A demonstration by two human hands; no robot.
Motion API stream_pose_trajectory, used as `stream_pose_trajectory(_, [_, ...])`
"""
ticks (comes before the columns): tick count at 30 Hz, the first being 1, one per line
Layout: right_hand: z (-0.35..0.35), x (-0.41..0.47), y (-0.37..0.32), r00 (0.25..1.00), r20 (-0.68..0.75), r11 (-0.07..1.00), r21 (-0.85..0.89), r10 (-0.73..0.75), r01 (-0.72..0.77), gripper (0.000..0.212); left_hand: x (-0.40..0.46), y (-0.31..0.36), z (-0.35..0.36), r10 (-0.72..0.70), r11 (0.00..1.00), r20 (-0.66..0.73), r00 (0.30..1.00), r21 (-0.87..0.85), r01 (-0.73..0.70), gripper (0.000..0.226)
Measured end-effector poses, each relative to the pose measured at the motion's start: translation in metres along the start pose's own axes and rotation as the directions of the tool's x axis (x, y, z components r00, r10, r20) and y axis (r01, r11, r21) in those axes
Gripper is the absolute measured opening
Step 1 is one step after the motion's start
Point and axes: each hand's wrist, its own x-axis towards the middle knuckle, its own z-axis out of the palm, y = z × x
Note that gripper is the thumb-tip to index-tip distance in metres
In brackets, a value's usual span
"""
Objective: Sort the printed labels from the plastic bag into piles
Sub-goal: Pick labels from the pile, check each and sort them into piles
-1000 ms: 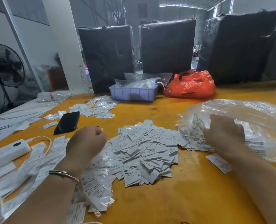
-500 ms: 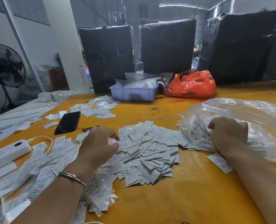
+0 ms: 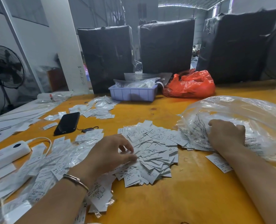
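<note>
Left hand (image 3: 108, 152): over the last second it is uncurling from a fist and reaching forward, fingers now loosely spread, tips touching the near-left edge of the label pile (image 3: 151, 152); it is holding nothing.
Right hand (image 3: 226, 136): staying at the mouth of the plastic bag (image 3: 240, 120), right of the pile, fingers curled into the labels there.
Labels: mostly heaped in the pile, more remaining in the bag.
Meaning: sorting from the pile is likely starting.
</note>
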Motion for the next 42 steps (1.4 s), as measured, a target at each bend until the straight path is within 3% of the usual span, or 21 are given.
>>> stream_pose_trajectory(4, [-0.002,0.001,0.001,0.994,-0.113,0.995,0.099,0.005,0.006,0.023,0.001,-0.002,0.001,-0.004,1.000,-0.014,1.000,-0.008,0.003,0.016])
stream_pose_trajectory(9, [0.001,0.001,0.002,0.988,-0.151,0.980,0.197,0.004,0.026,0.028,0.000,-0.004,0.000,0.029,1.000,-0.036,0.999,0.012,-0.029,0.010])
stream_pose_trajectory(13, [0.000,0.002,0.001,0.970,-0.222,0.941,0.339,0.101,-0.020,0.034,0.000,-0.006,0.000,0.046,0.998,-0.075,0.996,0.037,-0.044,0.003])
stream_pose_trajectory(16, [-0.002,0.003,-0.001,0.984,-0.141,0.956,0.285,0.111,-0.067,0.033,0.001,-0.004,0.000,0.051,0.999,-0.149,0.988,-0.006,-0.052,0.005])
stream_pose_trajectory(20, [-0.003,-0.001,-0.002,0.994,0.074,0.992,0.091,0.079,-0.086,0.040,-0.002,0.005,-0.006,-0.024,0.952,-0.235,0.972,-0.301,-0.049,0.010])
stream_pose_trajectory(23, [-0.005,-0.002,-0.002,0.997,0.049,0.989,0.129,0.064,-0.070,0.017,-0.003,0.010,-0.010,-0.061,0.852,-0.207,0.976,-0.521,-0.057,0.013])
stream_pose_trajectory(26, [-0.007,-0.002,-0.002,0.998,0.032,0.977,0.202,0.055,-0.061,0.015,-0.003,0.011,-0.011,-0.077,0.766,-0.158,0.984,-0.641,-0.043,0.015])
stream_pose_trajectory(31, [-0.007,-0.001,-0.002,0.998,-0.018,0.934,0.354,0.067,-0.057,0.038,-0.005,0.013,-0.011,-0.076,0.762,-0.121,0.990,-0.647,-0.021,0.015])
stream_pose_trajectory(35, [-0.006,0.000,-0.004,0.992,0.094,0.990,0.106,0.088,-0.098,0.038,-0.005,0.014,-0.011,-0.064,0.790,-0.133,0.989,-0.612,-0.031,0.010])
stream_pose_trajectory(37, [-0.004,0.001,-0.003,0.989,0.118,0.992,0.072,0.094,-0.103,0.035,-0.005,0.016,-0.011,-0.060,0.789,-0.133,0.989,-0.613,-0.035,0.012])
stream_pose_trajectory(42, [-0.004,0.003,0.001,0.981,0.118,0.906,0.379,0.153,-0.187,0.013,-0.006,0.019,-0.009,-0.058,0.782,-0.118,0.991,-0.622,-0.029,0.012])
